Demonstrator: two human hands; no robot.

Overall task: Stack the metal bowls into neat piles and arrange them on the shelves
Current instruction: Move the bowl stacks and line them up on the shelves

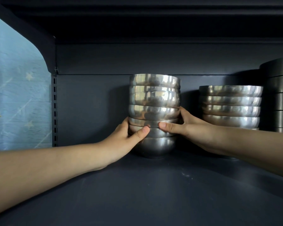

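Steel bowl stack [154, 111] stands on dark shelf [137, 193], near back panel, base resting on the board. Stack leans slightly; upper bowls not fully nested.

Room: open shelf board left of stack up to slotted upright [54, 111]; wide bare board in front toward the near edge. Right side tighter: second pile [230, 106], lower and wider, sits just beside the stack with a narrow dark gap. Darker pile [281, 98] at far right, touching or nearly touching second pile; cannot tell which. Upper shelf overhead leaves clearance above top bowl.

Hands: left hand [129, 137] wraps lower left of stack, thumb across front. Right hand [185, 126] clasps lower right, thumb pointing inward at front, fingers behind. Thumb tips nearly meet. Both forearms extended, converging on the stack.
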